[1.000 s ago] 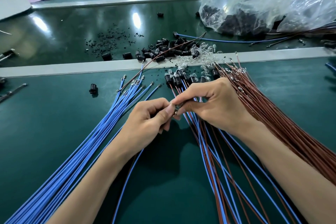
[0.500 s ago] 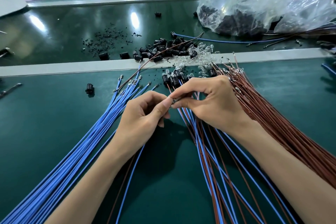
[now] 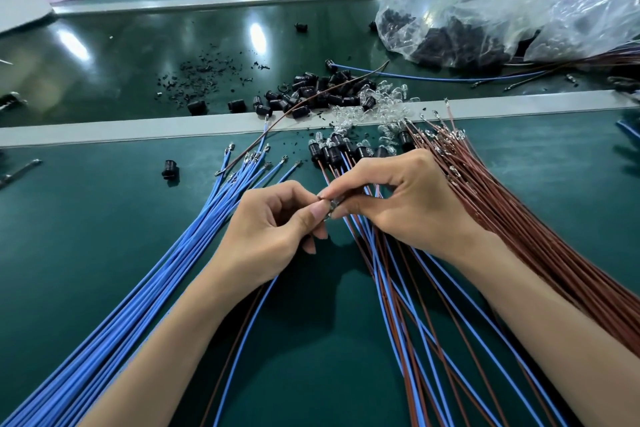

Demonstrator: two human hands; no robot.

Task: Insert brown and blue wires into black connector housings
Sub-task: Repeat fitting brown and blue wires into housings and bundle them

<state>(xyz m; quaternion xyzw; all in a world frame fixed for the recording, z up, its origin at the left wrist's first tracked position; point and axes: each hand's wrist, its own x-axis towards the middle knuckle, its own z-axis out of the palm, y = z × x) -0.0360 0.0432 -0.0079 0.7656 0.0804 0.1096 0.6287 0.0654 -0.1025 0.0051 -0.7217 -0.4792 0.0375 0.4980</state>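
Left hand [image 3: 273, 229] and right hand [image 3: 412, 208] are working tip to tip, nearer the person than the pile of loose black cylindrical connector housings [image 3: 311, 94]. Fingers [image 3: 317, 215] of both are pinching metal-tipped wire ends [image 3: 330, 207]. Cannot tell whether a housing is in the grasp. Thin blue wires [image 3: 194, 236] are lying left of the pile and thin brown wires [image 3: 519, 218] right. Probably pairing tips; the next move is calling for a housing, with terminals aligned squarely.

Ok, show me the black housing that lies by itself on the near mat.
The lone black housing, left of the blue wire bundle; the other loose ones lie beyond the grey rail.
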